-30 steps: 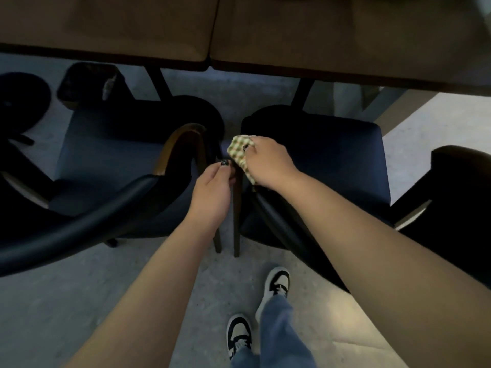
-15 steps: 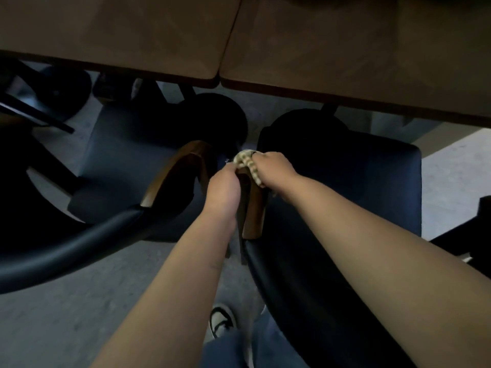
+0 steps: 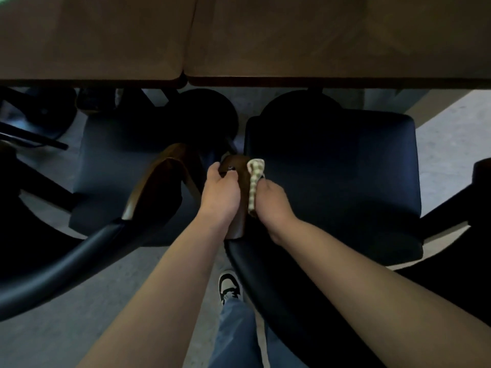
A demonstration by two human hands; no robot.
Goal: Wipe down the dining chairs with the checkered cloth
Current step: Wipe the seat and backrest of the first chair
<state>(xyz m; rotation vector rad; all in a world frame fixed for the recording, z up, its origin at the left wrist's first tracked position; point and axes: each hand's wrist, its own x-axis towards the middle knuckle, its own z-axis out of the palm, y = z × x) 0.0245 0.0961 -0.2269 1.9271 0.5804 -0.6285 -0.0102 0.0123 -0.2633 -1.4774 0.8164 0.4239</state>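
Two dark blue dining chairs stand side by side under a table. The right chair (image 3: 345, 181) has a brown wooden armrest (image 3: 235, 163) on its left side. My left hand (image 3: 220, 193) grips that armrest from the left, fingers curled over its top. My right hand (image 3: 271, 201) holds the green-and-cream checkered cloth (image 3: 255, 176) against the armrest's right face. The left chair (image 3: 111, 166) has its own wooden armrest (image 3: 156, 187) close beside my left hand.
The brown table (image 3: 239, 35) fills the top of the view, its edge above both seats. Black round table bases stand behind the chairs. Another dark chair (image 3: 478, 187) shows at the right edge. Grey floor and my shoe (image 3: 229, 286) lie below.
The cloth has slid from the top front of the armrest down to its right side. My left hand stays on the armrest. The view has moved closer over the chairs.
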